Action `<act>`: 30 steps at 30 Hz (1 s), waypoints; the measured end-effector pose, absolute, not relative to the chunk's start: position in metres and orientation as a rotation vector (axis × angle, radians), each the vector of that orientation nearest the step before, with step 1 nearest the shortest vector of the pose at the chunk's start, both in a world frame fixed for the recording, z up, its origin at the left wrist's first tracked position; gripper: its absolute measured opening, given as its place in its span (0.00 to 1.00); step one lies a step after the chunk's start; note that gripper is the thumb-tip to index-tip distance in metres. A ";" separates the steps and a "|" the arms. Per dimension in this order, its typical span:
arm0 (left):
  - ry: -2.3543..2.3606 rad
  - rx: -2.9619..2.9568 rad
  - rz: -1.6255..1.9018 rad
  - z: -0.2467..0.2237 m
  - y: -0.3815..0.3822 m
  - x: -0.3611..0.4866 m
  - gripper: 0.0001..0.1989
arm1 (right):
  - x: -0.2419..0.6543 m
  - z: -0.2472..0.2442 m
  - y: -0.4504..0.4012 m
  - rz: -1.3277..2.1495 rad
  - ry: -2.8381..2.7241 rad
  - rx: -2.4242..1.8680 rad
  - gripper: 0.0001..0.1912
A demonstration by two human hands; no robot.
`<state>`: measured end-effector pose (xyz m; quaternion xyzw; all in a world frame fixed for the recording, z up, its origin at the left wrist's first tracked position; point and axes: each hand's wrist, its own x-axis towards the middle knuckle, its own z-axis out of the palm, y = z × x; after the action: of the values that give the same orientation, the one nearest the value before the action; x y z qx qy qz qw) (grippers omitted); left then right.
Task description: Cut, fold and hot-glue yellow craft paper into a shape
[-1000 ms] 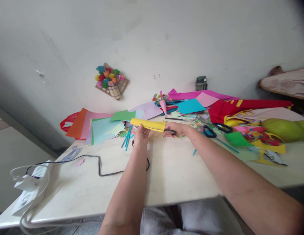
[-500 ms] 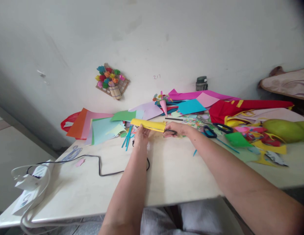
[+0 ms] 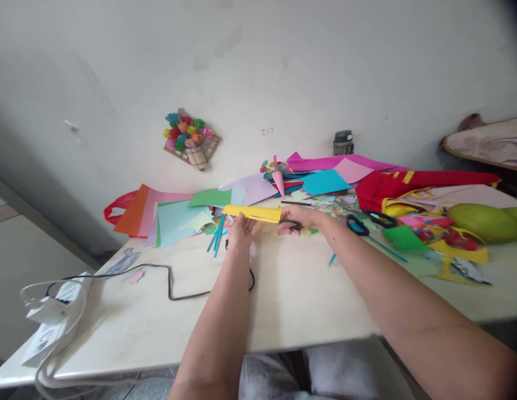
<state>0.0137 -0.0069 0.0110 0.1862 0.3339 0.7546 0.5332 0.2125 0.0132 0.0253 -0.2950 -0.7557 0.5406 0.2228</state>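
A strip of yellow paper (image 3: pixel 254 213), with a long slit along its lower side, is held above the table between my two hands. My left hand (image 3: pixel 242 226) is closed on its underside near the left part. At the paper's right end my right hand (image 3: pixel 302 216) is closed round a pair of scissors (image 3: pixel 292 224); their dark handle loop shows below the fingers, and the blades are mostly hidden by the paper and hand. Blue paper sticks (image 3: pixel 217 236) lie on the table just left of my left hand.
Coloured sheets (image 3: pixel 175 222) lie at the back left. Larger scissors (image 3: pixel 369 219), a green square (image 3: pixel 404 238) and paper scraps lie at the right. A black cable (image 3: pixel 170 280) runs from a white power strip (image 3: pixel 58 316). A pink paper cone (image 3: pixel 278 182) stands at the back.
The slit in the yellow paper gapes slightly wider, and the scissors' handle has shifted a little. Both hands stay in almost the same place.
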 end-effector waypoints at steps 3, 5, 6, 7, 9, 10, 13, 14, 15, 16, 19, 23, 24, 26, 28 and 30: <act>0.787 0.459 1.799 0.012 -0.007 0.014 0.04 | 0.215 0.027 0.012 1.390 -2.038 -0.899 0.13; 0.791 0.458 1.805 0.012 -0.007 0.014 0.04 | 0.215 0.029 0.011 1.364 -2.024 -0.911 0.15; 0.796 0.452 1.808 0.012 -0.007 0.013 0.05 | 0.215 0.030 0.010 1.372 -2.022 -0.898 0.16; 0.801 0.447 1.809 0.013 -0.007 0.013 0.05 | 0.214 0.031 0.008 1.394 -2.025 -0.873 0.17; 0.811 0.441 1.806 0.013 -0.007 0.013 0.05 | 0.212 0.033 0.005 1.459 -2.033 -0.798 0.21; 0.815 0.439 1.804 0.013 -0.007 0.013 0.05 | 0.211 0.034 0.004 1.492 -2.035 -0.762 0.23; 0.821 0.441 1.799 0.014 -0.008 0.013 0.05 | 0.210 0.033 0.005 1.568 -2.030 -0.713 0.24; 0.818 0.443 1.797 0.014 -0.008 0.013 0.05 | 0.211 0.031 0.006 1.580 -2.030 -0.719 0.24; 0.813 0.446 1.793 0.015 -0.008 0.014 0.04 | 0.211 0.029 0.008 1.588 -2.035 -0.726 0.23; 0.809 0.450 1.788 0.015 -0.009 0.014 0.04 | 0.212 0.027 0.010 1.593 -2.048 -0.729 0.21; 0.806 0.454 1.778 0.016 -0.010 0.015 0.04 | 0.214 0.022 0.016 1.605 -2.114 -0.722 0.16; 0.806 0.463 1.767 0.016 -0.011 0.016 0.03 | 0.214 0.021 0.020 1.651 -2.164 -0.723 0.15; 0.805 0.465 1.764 0.015 -0.011 0.016 0.03 | 0.214 0.020 0.020 1.660 -2.163 -0.724 0.15; 0.801 0.470 1.760 0.015 -0.010 0.017 0.03 | 0.213 0.020 0.020 1.654 -2.163 -0.734 0.14; 0.803 0.473 1.757 0.014 -0.009 0.017 0.03 | 0.213 0.019 0.020 1.620 -2.174 -0.756 0.14; 0.811 0.470 1.750 0.014 -0.008 0.017 0.03 | 0.212 0.017 0.021 1.578 -2.183 -0.784 0.13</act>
<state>0.0168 -0.0083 0.0136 0.1984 0.3422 0.7381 0.5466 0.2123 0.0206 0.0172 -0.2754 -0.7671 0.5547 0.1674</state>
